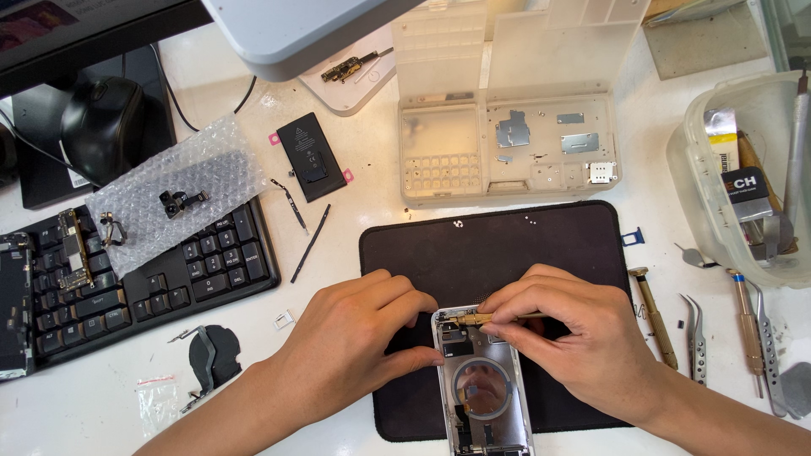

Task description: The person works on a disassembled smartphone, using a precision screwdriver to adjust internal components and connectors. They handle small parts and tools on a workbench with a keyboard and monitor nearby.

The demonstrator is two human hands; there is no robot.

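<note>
Phone housing [483, 384] lies opened, back-shell up, at the work mat's [507, 245] near edge | your left hand [355, 338] clamps its left side to steady it | your right hand [583, 338] pinches a brass-handled tool [498, 317] across its top end | parts tray [507, 143] sits beyond the mat's far edge.

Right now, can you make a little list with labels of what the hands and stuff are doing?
Left hand: steadies the opened phone shell by its left edge
Right hand: holds a thin brass-coloured tool at the shell's top
Under the phone: black mat
Behind the mat: clear parts box, lid open
Left side: keyboard, bubble wrap, black battery
Right side: tweezers, screwdrivers
</note>
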